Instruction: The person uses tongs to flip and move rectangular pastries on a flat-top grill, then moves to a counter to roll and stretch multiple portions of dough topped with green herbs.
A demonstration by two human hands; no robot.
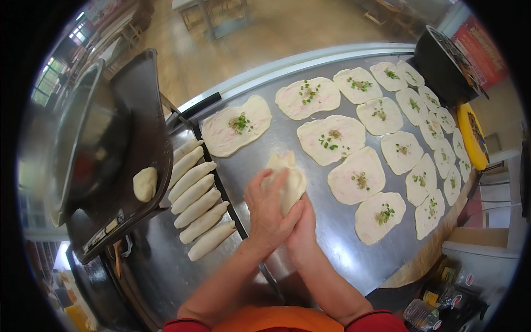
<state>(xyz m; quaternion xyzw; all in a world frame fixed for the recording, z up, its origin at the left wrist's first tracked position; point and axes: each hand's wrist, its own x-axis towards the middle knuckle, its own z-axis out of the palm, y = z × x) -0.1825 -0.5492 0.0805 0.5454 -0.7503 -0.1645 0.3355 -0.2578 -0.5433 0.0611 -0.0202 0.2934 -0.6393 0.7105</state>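
Note:
A pale piece of dough [293, 182] is between my two hands, above the steel worktop [265, 137]. My left hand [267, 203] lies over its near left side, fingers spread and slightly blurred. From the right and below, my right hand [305, 226] cups the dough, its thumb against my left hand. Part of the dough is hidden behind my fingers. Left of my hands, several rolled dough logs [203, 207] lie in a slanted row. Beyond, a flattened dough sheet [236, 124] carries chopped scallion and a brownish seasoning. Another topped sheet [332, 139] lies to the right.
Many more topped sheets [369, 116] cover the right side. A dark tray [145, 103] at left holds a dough lump [145, 184], beside a large metal bowl [79, 137]. A black container [442, 70] and yellow dish [471, 137] stand far right; bottles [421, 313] sit below.

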